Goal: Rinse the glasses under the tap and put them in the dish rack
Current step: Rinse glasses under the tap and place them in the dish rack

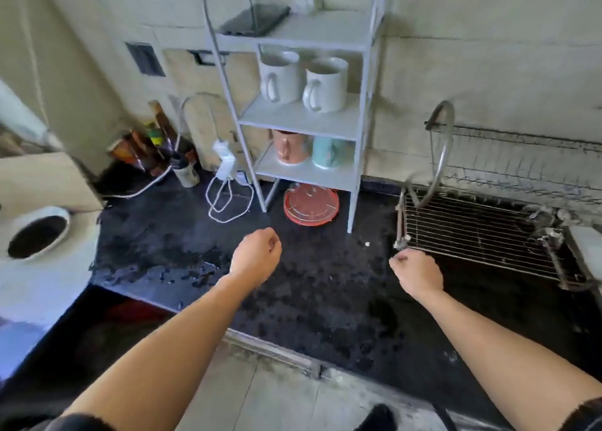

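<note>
Dark wet worktop [325,300] carried the wire dish rack [472,232], and with no glasses in view, the right hand [418,274] hovered just beside its near corner, the left hand [257,254] farther to its left, each grip curled closed on nothing.

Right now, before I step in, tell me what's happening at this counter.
A person stands at the dark counter with both arms out over it. The left hand and right hand have curled fingers and hold nothing. The wire dish rack sits just beyond the right hand; no glass shows in it or in either hand. Two white mugs stand on the shelf unit behind.
</note>
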Demonstrator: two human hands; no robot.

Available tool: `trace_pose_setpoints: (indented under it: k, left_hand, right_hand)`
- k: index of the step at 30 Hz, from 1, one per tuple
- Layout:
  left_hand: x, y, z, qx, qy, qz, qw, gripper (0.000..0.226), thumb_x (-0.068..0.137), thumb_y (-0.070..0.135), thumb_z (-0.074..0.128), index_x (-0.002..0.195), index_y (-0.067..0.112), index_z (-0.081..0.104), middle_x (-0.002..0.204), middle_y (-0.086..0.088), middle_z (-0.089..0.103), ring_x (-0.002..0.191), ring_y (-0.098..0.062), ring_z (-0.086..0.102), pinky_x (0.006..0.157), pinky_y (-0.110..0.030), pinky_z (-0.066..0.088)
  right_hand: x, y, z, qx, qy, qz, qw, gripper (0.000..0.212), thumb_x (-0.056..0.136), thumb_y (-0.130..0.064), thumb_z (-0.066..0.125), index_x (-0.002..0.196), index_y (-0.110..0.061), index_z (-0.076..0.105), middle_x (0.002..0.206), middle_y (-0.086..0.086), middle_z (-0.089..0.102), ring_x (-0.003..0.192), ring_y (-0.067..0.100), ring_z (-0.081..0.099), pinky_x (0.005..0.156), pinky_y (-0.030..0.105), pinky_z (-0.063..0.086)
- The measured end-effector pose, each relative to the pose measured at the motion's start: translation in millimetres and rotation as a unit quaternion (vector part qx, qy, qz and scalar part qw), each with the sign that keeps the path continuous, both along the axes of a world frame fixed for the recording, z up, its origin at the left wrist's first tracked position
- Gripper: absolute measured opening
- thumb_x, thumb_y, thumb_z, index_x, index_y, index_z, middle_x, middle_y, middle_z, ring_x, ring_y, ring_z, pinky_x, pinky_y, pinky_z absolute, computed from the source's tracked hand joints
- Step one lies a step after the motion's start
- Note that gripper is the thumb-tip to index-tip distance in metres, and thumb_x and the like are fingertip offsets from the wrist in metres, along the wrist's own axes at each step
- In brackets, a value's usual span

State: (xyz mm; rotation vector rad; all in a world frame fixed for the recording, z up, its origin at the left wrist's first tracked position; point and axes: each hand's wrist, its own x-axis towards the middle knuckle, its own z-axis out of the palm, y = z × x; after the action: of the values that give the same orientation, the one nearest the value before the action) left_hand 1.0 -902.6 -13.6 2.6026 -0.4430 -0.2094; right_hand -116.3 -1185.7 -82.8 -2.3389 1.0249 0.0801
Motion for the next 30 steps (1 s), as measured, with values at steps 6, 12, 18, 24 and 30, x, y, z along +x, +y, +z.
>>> trace_pose_setpoints:
  k: [6, 12, 18, 24, 30]
  left_hand:
    - [9.5, 151.4, 19.6, 0.017, -0.030, 0.108, 0.994, 0.015, 0.093, 0.023, 0.048, 0.091, 0.014, 0.061, 0.087, -0.002, 0.064, 0.080, -0.024, 0.058, 0.065, -0.033, 0.046]
    - [13.8, 263.5, 24.3, -0.005, -0.032, 0.210, 0.977, 0.017, 0.094, 0.023, 0.049, 0.095, 0.012, 0.063, 0.091, -0.004, 0.066, 0.085, -0.024, 0.060, 0.078, -0.039, 0.053]
    - [39.8, 364.1, 17.8, -0.019, -0.028, 0.316, 0.948, 0.016, 0.096, 0.022, 0.048, 0.093, 0.015, 0.062, 0.087, 0.002, 0.060, 0.080, -0.017, 0.056, 0.067, -0.026, 0.043]
    - [76.8, 468.3, 14.4, -0.001, -0.020, 0.423, 0.906, 0.016, 0.090, 0.015, 0.048, 0.075, 0.012, 0.054, 0.077, -0.010, 0.063, 0.071, -0.026, 0.055, 0.061, -0.032, 0.035]
    - [71.1, 555.2, -11.7, -0.030, 0.002, 0.523, 0.852, 0.014, 0.086, 0.018, 0.053, 0.078, 0.010, 0.061, 0.074, -0.009, 0.066, 0.075, -0.032, 0.061, 0.069, -0.040, 0.050]
  right_hand:
    - [66.7, 142.3, 19.9, 0.031, -0.051, 0.143, 0.988, 0.016, 0.090, -0.035, 0.058, 0.095, -0.025, 0.070, 0.100, 0.000, 0.072, 0.096, 0.027, 0.064, 0.079, 0.035, 0.051]
    - [138.2, 261.2, 33.3, 0.034, -0.076, 0.297, 0.951, 0.020, 0.091, -0.033, 0.061, 0.102, -0.020, 0.070, 0.099, -0.003, 0.072, 0.096, 0.022, 0.065, 0.080, 0.033, 0.051]
    - [225.8, 387.1, 23.0, 0.046, -0.077, 0.411, 0.907, 0.015, 0.089, -0.035, 0.061, 0.096, -0.023, 0.069, 0.093, -0.004, 0.071, 0.092, 0.023, 0.064, 0.078, 0.034, 0.052]
    - [313.4, 517.0, 19.7, 0.057, -0.053, 0.507, 0.858, 0.016, 0.090, -0.036, 0.060, 0.100, -0.025, 0.067, 0.094, -0.004, 0.068, 0.091, 0.022, 0.062, 0.075, 0.033, 0.052]
    - [360.4, 643.3, 18.7, 0.062, -0.022, 0.582, 0.811, 0.020, 0.090, -0.031, 0.056, 0.097, -0.016, 0.067, 0.094, 0.003, 0.068, 0.089, 0.025, 0.064, 0.070, 0.033, 0.049]
